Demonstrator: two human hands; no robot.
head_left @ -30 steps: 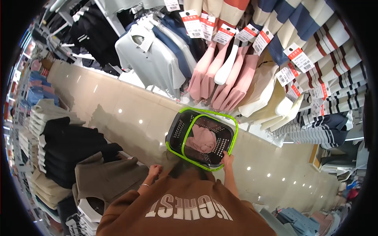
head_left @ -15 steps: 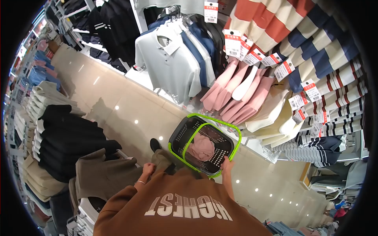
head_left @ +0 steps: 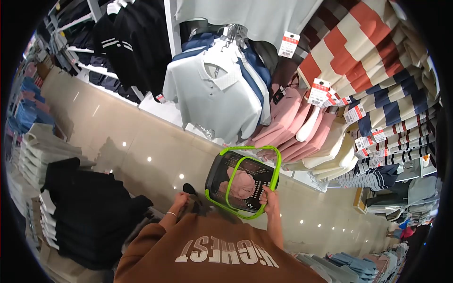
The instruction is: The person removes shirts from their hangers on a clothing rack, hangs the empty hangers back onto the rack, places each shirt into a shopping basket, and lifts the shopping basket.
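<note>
My right hand (head_left: 270,198) is closed around the green rim of a dark shopping basket (head_left: 214,175). A crumpled pink garment (head_left: 244,183) lies inside on the perforated bottom. The basket's second green handle arches across the garment. To the left, my left hand (head_left: 181,200) hangs with its fingers curled in and nothing showing in them. Just beyond the basket hang several pink shirts (head_left: 289,123) and a pale grey polo shirt (head_left: 210,96) on a rack.
Black garments (head_left: 87,212) hang on a rack at the left. Striped shirts (head_left: 349,45) with price tags fill the upper right. A white low platform (head_left: 158,109) runs below the hanging clothes. Tiled floor (head_left: 127,127) stretches along the aisle.
The racks have shifted in view as I move along the aisle. The grey polo and pink shirts now look closer. The basket stays in my right hand, turned slightly.
</note>
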